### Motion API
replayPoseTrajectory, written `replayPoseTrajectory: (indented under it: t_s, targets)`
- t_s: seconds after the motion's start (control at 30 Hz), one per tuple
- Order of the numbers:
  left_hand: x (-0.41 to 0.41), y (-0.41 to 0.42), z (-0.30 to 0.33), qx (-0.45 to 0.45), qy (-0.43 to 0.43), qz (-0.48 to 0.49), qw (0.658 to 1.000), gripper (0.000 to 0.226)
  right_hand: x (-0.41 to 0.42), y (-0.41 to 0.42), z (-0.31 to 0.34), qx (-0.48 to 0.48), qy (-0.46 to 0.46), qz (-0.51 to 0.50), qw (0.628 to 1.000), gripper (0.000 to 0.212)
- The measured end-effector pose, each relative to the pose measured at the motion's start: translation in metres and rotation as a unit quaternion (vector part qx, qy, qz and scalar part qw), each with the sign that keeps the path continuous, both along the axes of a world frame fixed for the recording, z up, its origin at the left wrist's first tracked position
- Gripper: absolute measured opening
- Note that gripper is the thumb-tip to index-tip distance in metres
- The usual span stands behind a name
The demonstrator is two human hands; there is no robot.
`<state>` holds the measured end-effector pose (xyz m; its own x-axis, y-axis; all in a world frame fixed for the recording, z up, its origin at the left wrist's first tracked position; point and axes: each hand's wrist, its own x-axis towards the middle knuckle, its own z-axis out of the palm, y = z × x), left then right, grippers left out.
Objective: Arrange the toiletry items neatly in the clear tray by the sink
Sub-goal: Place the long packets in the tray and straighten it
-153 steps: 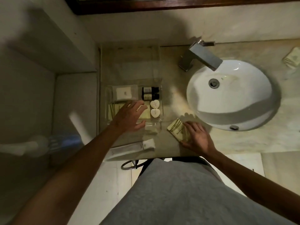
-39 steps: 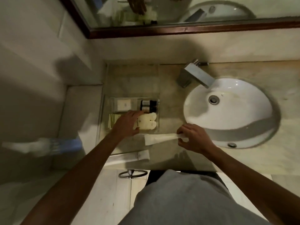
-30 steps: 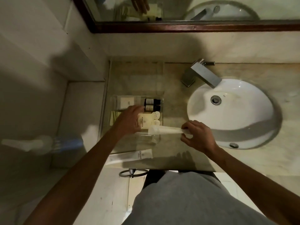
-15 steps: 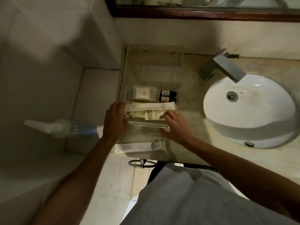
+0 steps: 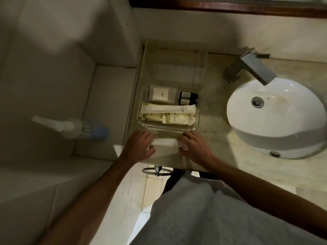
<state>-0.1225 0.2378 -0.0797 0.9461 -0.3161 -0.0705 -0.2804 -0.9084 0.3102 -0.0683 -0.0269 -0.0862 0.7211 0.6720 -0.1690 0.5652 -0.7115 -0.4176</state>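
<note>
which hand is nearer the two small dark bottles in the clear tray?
Right. The right hand is below the two small dark bottles, slightly right; the left hand is below and farther left. Both hold the white tube.

One head-worn wide-angle camera looks steeply down from above, close over the table (image 5: 212,124) with the sink (image 5: 276,117) at right.
</note>
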Motion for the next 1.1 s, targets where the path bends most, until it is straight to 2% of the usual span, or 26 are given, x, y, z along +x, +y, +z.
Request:
replayPoseTrajectory:
  t_s: [0.13,0.23,0.37,0.5,0.63,0.73,0.8,0.87,0.97,1.03,1.1]
  targets:
    - [0.055,-0.01,0.022,0.011,-0.076,0.027,0.997,0.029,0.042,-0.01,0.025,0.048,-0.067,-0.061,0.995,0.045]
    - [0.088,-0.018,0.029,0.03,-0.054,0.04,0.997,0.037,0.071,-0.011,0.032,0.027,-0.071,-0.063,0.995,0.044]
    - [0.101,-0.019,0.019,0.033,-0.001,0.042,0.999,0.051,0.084,-0.016,0.027,-0.038,-0.043,-0.052,0.997,0.055]
    - [0.105,-0.015,0.015,-0.013,-0.039,0.147,0.988,0.031,0.095,-0.005,0.025,0.001,-0.069,-0.095,0.993,0.047]
    - [0.126,-0.004,0.006,0.01,0.003,0.079,0.997,0.023,0.11,0.015,0.02,-0.019,-0.065,-0.09,0.994,0.039]
    - [0.135,-0.001,0.0,0.045,-0.018,0.046,0.998,0.016,0.107,0.018,0.013,-0.037,-0.066,-0.09,0.993,0.033]
    - [0.138,-0.003,-0.001,0.033,-0.035,0.052,0.997,0.015,0.103,0.014,0.01,-0.047,-0.071,-0.088,0.992,0.028]
    - [0.135,-0.008,0.0,0.008,-0.043,0.071,0.997,0.023,0.098,0.01,0.01,-0.042,-0.078,-0.11,0.99,0.033]
    - [0.124,-0.014,0.0,-0.002,-0.043,0.114,0.993,0.055,0.091,0.015,0.013,-0.021,-0.084,-0.18,0.98,0.058]
    - [0.122,-0.017,-0.006,0.021,-0.009,0.111,0.994,0.075,0.092,0.027,0.01,-0.04,-0.062,-0.193,0.978,0.072]
    - [0.121,-0.019,-0.018,0.041,0.043,0.111,0.992,0.084,0.094,0.039,0.0,-0.084,-0.036,-0.183,0.979,0.079]
